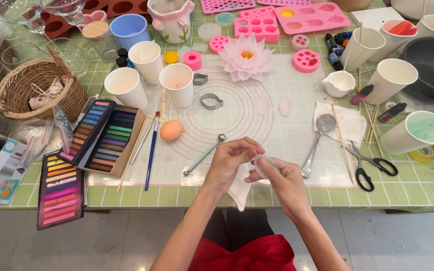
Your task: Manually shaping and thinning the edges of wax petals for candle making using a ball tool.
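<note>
My left hand [229, 161] and my right hand [280, 176] meet at the table's near edge, above a white silicone mat [237, 120]. Between the fingertips of both hands sits a small, pale translucent petal [262, 164]. A white tissue [239, 188] hangs under my left palm. A finished pink and white lotus-like flower [246, 58] with a yellow centre lies at the mat's far side. Two loose pale petals [275, 105] lie on the mat in front of it. A ball-tipped tool [204, 155] rests just left of my left hand.
A spoon [317, 140] and black scissors [370, 165] lie to the right, near several white paper cups [395, 78]. Left are pastel sticks in a box [104, 135], brushes [151, 148], an egg-shaped sponge [171, 130], more cups and a wicker basket [36, 88]. Pink silicone moulds [282, 17] line the back.
</note>
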